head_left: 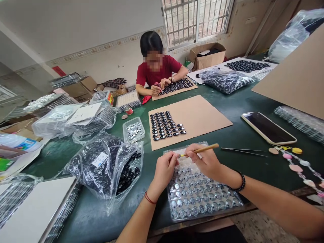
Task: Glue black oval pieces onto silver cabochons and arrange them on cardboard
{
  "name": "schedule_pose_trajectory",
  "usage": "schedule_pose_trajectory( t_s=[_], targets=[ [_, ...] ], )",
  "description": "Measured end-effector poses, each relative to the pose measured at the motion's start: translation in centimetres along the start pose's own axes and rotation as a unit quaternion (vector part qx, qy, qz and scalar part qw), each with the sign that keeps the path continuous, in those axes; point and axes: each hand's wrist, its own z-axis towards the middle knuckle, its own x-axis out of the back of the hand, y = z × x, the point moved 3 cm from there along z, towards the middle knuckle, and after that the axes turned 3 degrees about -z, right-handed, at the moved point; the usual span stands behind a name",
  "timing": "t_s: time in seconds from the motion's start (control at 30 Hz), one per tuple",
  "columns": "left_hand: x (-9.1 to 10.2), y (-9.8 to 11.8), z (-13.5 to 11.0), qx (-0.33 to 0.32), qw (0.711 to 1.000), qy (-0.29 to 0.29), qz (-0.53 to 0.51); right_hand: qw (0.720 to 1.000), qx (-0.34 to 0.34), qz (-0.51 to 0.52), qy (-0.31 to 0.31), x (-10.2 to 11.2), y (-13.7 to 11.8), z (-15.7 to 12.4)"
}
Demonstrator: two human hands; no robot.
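My left hand is closed in a pinch on a small silver disc, mostly covered by the fingertips. In my right hand is a slim brush with a wooden handle, its yellowish tip pointing at the disc. Beneath both hands lies a clear plastic tray with rows of round silver pieces in its pockets. Just beyond, a brown cardboard sheet bears rows of black oval pieces with silver centres on its left part.
Left of the sheet stands a plastic box of silver discs, near a bag of black pieces. To the right lie tweezers, a phone and a beaded strap. Across the green table, a co-worker handles similar pieces.
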Motion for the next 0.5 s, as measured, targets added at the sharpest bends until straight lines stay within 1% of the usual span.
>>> schedule_pose_trajectory(
  t_s=[0.07, 0.17, 0.23, 0.3, 0.33, 0.4, 0.47, 0.5],
  targets=[
    [-0.1, 0.2, -0.1, -0.012, 1.000, -0.009, 0.017, 0.995, 0.051, -0.073, -0.035, -0.2, -0.3, -0.2],
    [0.0, 0.5, 0.0, -0.024, 0.999, -0.010, 0.026, 0.986, 0.075, -0.128, -0.078, -0.6, -0.2, -0.2],
    [0.3, 0.7, 0.1, -0.032, 0.998, 0.010, 0.056, 0.983, 0.076, -0.146, -0.079, -0.7, 0.0, -0.1],
    [0.6, 0.9, 0.2, -0.032, 0.996, 0.029, 0.073, 0.984, 0.069, -0.149, -0.068, -0.6, 0.2, 0.0],
    [0.8, 0.9, 0.3, -0.023, 0.997, 0.033, 0.064, 0.985, 0.065, -0.147, -0.058, -0.5, 0.2, 0.0],
    [1.2, 0.7, 0.4, 0.014, 0.999, 0.042, 0.012, 0.988, 0.060, -0.142, -0.032, -0.2, 0.1, 0.1],
    [1.6, 0.5, 0.5, 0.050, 0.993, 0.073, -0.075, 0.989, 0.060, -0.134, 0.002, 0.2, 0.0, 0.3],
    [1.8, 0.3, 0.5, 0.061, 0.985, 0.095, -0.128, 0.990, 0.061, -0.126, 0.019, 0.4, -0.1, 0.4]
  ],
)
